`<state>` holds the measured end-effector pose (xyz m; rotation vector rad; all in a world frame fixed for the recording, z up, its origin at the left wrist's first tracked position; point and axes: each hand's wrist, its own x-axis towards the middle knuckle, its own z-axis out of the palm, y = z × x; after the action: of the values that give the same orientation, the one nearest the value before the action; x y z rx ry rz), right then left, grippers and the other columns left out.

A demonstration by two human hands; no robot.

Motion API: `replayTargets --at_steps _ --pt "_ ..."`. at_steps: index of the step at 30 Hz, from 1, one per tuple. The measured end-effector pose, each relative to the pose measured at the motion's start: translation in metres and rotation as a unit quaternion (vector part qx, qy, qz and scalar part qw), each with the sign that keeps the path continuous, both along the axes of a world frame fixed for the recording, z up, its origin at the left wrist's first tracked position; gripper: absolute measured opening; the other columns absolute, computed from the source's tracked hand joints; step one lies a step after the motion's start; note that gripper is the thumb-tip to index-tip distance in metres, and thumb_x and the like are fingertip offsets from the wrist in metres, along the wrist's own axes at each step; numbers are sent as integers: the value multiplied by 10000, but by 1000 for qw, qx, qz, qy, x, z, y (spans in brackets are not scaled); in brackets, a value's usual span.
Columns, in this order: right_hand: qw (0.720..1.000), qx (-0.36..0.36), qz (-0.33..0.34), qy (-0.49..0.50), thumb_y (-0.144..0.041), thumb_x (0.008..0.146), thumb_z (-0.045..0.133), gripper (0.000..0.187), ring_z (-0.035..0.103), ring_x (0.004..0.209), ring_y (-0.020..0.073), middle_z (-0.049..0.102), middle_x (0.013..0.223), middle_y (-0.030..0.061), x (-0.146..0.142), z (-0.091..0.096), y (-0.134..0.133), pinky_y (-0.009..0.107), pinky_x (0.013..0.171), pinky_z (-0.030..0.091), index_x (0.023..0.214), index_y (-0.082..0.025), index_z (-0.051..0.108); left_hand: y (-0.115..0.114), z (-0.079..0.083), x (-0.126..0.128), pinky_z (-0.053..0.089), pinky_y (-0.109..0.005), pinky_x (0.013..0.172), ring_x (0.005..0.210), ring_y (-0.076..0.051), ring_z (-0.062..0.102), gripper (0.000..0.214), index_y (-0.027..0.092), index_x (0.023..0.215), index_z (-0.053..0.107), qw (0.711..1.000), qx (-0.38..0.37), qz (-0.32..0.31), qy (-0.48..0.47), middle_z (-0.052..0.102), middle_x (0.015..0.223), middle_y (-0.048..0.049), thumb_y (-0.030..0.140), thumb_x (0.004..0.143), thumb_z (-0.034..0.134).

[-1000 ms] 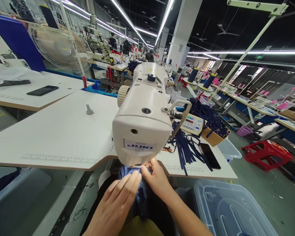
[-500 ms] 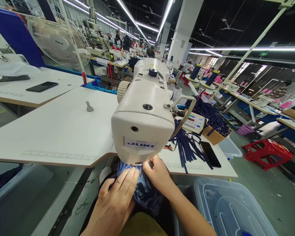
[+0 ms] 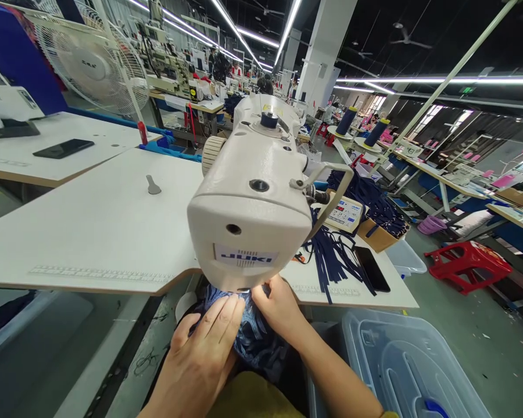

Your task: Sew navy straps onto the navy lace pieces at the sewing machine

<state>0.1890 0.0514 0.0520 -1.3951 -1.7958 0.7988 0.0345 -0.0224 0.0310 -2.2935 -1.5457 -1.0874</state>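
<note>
A cream JUKI sewing machine (image 3: 253,197) stands on a white work table (image 3: 96,232), its head facing me. Dark blue fabric (image 3: 255,339) is bunched under the machine's front end. My left hand (image 3: 204,354) lies flat on the fabric with its fingers stretched toward the needle area. My right hand (image 3: 279,305) is closed in a pinch on the fabric just below the machine head. The needle and presser foot are hidden behind the machine's face.
Dark blue fabric strips (image 3: 335,255) and a black phone (image 3: 372,269) lie on the table right of the machine, beside a control panel (image 3: 343,213). A clear plastic bin (image 3: 401,371) sits at lower right. A red stool (image 3: 468,264), a fan (image 3: 91,64) and other workstations surround.
My left hand has slid back and flattened on the fabric. More fabric shows bunched under the machine head. The camera has shifted slightly closer and to the right.
</note>
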Motion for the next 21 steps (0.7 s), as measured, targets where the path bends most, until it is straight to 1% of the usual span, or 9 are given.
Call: replayTargets --at_steps 7,12,14,17,21 --pt "1000 3 3 -1 -203 843 478 86 618 802 181 659 843 4 0 -2 0 302 760 445 897 -203 545 2 2 0 317 -388 908 1069 -182 617 346 269 1210 575 1000 0 1 19 651 1225 5 300 968 329" --pt "1000 2 1 6 -195 834 490 63 615 810 187 646 803 6 -2 -3 0 303 770 445 869 -201 541 2 3 -2 332 -385 878 1049 -199 621 357 214 1194 585 999 30 19 25 671 1190 -24 261 954 326" --pt "1000 0 0 15 -196 834 487 53 613 823 191 639 786 6 -2 -4 1 306 784 443 858 -204 534 1 4 -3 331 -381 883 1060 -199 614 354 207 1193 588 999 25 20 28 662 1205 -28 225 934 347" --pt "999 -1 10 40 -208 845 479 46 606 814 182 634 817 7 -1 -7 1 305 790 442 861 -206 522 0 2 -4 320 -387 917 1087 -211 600 370 206 1196 592 999 -7 30 21 650 1226 -31 182 898 374" --pt "997 -1 23 72 -219 854 474 53 582 764 165 603 816 -4 1 -13 2 293 749 447 884 -204 516 1 1 -5 315 -391 917 1065 -217 604 393 203 1166 612 999 7 26 23 667 1195 -32 145 863 370"
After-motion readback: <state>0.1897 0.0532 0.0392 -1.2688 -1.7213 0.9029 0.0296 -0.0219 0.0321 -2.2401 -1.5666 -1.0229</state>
